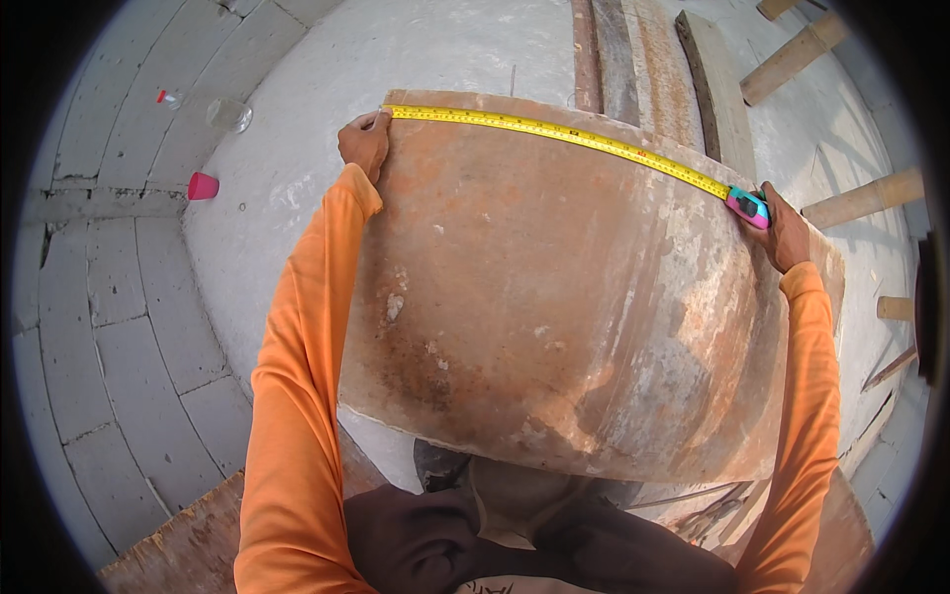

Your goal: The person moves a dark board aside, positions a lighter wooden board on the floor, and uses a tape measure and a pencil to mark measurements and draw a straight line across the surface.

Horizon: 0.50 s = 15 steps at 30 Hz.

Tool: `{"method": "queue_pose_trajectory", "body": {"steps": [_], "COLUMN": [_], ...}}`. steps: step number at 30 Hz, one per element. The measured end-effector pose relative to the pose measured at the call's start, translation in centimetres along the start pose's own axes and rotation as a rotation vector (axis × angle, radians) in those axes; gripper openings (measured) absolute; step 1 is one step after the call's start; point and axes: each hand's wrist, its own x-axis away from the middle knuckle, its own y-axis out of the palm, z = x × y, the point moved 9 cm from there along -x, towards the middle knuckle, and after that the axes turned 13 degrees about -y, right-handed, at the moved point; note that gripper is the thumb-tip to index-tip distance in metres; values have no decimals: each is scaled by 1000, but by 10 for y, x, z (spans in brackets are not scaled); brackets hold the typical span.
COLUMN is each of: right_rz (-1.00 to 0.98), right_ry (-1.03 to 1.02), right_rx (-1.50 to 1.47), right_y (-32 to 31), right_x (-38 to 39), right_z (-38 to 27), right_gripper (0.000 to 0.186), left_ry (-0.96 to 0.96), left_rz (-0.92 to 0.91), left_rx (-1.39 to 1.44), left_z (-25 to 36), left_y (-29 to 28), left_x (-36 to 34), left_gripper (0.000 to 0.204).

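A worn brown plywood sheet [515,287], stained orange and white, lies in front of my knees. Along its far edge stretches the yellow blade of a tape measure [554,131]. My left hand [366,145] pinches the blade's end at the sheet's far left corner. Toward the far right, my right hand [784,230] grips the pink and turquoise case [748,207], with the blade drawn out between the two. The fingers under the case are partly hidden.
A pink cup [203,185] and a clear plastic bottle [230,115] are by the grey block wall [148,287] on the left. Long boards [714,94] lie beyond the sheet. Bamboo poles [792,61] stand at right. More plywood [188,535] is at lower left.
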Motion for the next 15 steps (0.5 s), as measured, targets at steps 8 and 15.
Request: {"method": "queue_pose_trajectory", "body": {"steps": [8, 15], "right_rz": [104, 90], "right_ry": [-68, -68], "right_rx": [13, 11], "right_y": [-6, -5], "right_x": [4, 5], "right_z": [-5, 0], "right_gripper": [53, 53], "left_ry": [4, -49], "left_rz": [4, -10], "left_rx": [-12, 7], "left_z": [2, 2], "left_y": [0, 3], "left_x": [2, 7], "left_gripper": [39, 38]}}
